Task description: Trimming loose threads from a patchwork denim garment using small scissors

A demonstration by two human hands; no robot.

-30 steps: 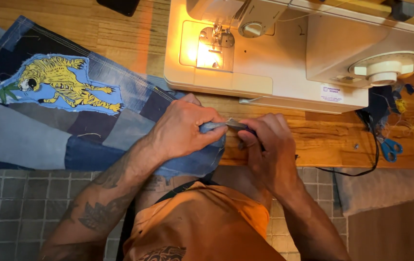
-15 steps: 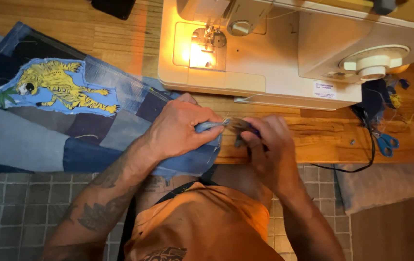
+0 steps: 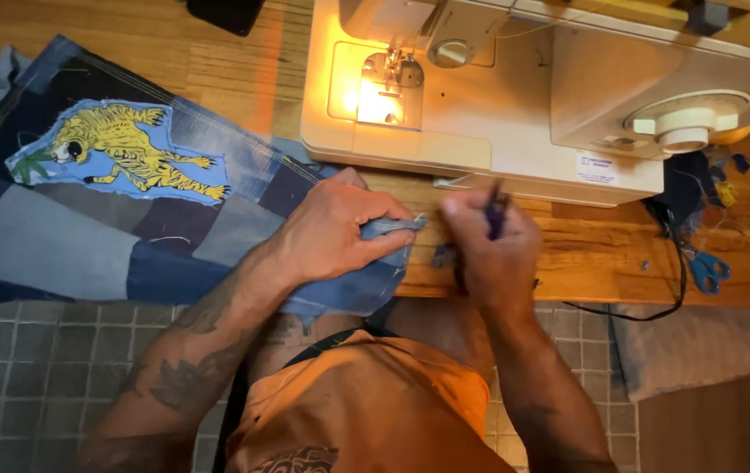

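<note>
My left hand (image 3: 340,229) pinches the corner of a patchwork denim piece (image 3: 121,236) at the front edge of the wooden table (image 3: 567,250). The denim carries a light-blue patch with a yellow tiger (image 3: 121,153). My right hand (image 3: 493,250) is just right of that corner, fingers closed round a small dark tool (image 3: 496,210) that points up. Its tip is a little apart from the cloth edge. A cream sewing machine (image 3: 515,96) with its lamp lit stands right behind both hands.
Blue-handled scissors (image 3: 706,268) and small scraps lie at the table's right end, with a black cable (image 3: 677,263) running off the edge. A dark flat object (image 3: 226,13) lies at the back. Grey tiled floor (image 3: 33,385) is below; orange shorts cover my lap.
My right hand has lifted away from the denim corner to the right, and the dark tool now stands upright. My left hand keeps its hold on the cloth.
</note>
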